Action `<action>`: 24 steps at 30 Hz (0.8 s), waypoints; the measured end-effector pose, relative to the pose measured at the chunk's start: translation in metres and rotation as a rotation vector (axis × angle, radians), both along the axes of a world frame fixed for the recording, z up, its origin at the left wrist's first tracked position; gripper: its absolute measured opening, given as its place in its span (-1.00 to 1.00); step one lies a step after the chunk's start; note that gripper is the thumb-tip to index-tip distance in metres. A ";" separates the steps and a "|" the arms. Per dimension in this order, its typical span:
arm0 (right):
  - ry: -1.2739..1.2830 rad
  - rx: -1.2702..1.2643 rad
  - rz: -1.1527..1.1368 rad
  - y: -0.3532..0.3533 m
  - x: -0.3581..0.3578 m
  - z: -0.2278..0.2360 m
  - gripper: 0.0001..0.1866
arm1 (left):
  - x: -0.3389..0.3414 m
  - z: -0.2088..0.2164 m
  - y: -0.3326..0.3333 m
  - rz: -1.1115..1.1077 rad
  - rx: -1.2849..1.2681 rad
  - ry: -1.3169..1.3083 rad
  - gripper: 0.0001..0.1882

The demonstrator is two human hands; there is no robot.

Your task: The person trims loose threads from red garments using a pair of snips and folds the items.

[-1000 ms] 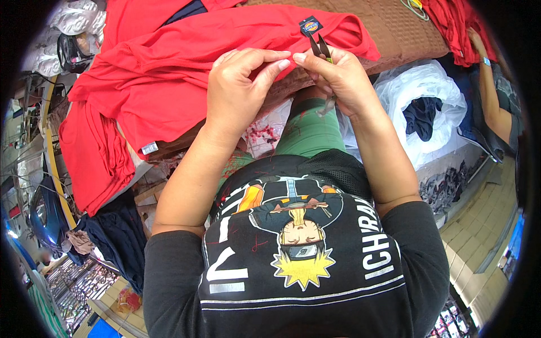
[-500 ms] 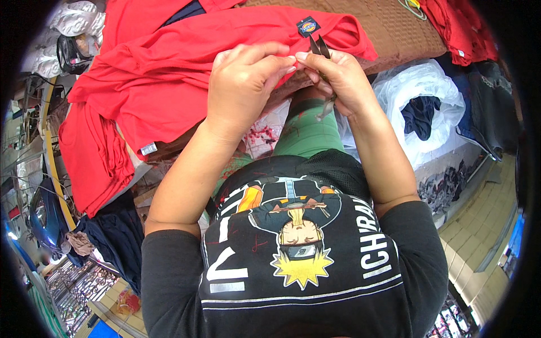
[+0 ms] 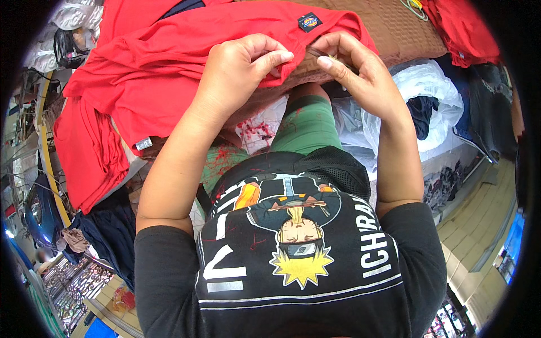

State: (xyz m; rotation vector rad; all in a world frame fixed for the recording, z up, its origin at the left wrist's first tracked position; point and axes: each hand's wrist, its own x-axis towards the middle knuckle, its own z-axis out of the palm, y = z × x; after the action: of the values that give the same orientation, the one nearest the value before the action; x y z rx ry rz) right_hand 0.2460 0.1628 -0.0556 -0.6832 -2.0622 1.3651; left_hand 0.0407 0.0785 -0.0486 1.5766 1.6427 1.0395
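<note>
A red garment [image 3: 163, 62] lies spread over the brown cover, with a small dark square patch [image 3: 309, 22] near its right end and a white label [image 3: 144, 143] at its lower left edge. My left hand [image 3: 236, 65] is closed, thumb and forefinger pinching the garment's near edge. Just to the right, my right hand [image 3: 363, 79] holds dark metal thread snips [image 3: 316, 52]. Their tips point left toward the pinched edge, and the fingers hide most of the tool. The two hands are apart.
The brown quilted cover [image 3: 394, 34] lies beneath the garment. At right stands a white plastic bag [image 3: 437, 93] with dark cloth [image 3: 421, 115] inside. More red cloth [image 3: 459, 34] hangs at the far right. Dark clothing [image 3: 112, 236] is heaped at left. Red thread scraps [image 3: 222, 158] cling to my green shorts.
My right hand has moved right and down, away from my left fingertips, and its snips have turned from pointing up to pointing left. The garment has shifted slightly left.
</note>
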 end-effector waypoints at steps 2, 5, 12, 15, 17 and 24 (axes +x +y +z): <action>-0.112 0.120 0.055 -0.001 0.005 0.008 -0.79 | 0.000 0.003 -0.001 -0.010 -0.039 -0.053 -0.82; -0.149 0.212 0.074 -0.001 0.005 0.007 -0.81 | 0.000 0.004 0.000 -0.025 -0.042 -0.084 -0.82; -0.132 0.340 0.007 -0.004 -0.007 0.005 -0.77 | 0.002 0.003 0.000 -0.033 -0.020 -0.056 -0.83; -0.144 0.341 0.018 -0.007 -0.010 0.009 -0.78 | 0.003 0.001 0.000 -0.027 0.010 0.010 -0.83; -0.156 0.374 0.029 -0.008 -0.011 0.009 -0.78 | 0.003 0.001 -0.001 -0.032 0.046 0.061 -0.83; -0.212 0.529 0.110 0.005 0.004 0.033 -0.78 | -0.028 0.042 -0.006 -0.408 0.567 -0.069 -0.80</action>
State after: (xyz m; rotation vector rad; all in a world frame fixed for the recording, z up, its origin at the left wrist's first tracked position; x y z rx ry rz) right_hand 0.2498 0.1679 -0.0228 -0.5011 -2.5166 0.7609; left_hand 0.0126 0.0722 -0.0068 2.0922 0.9507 1.3787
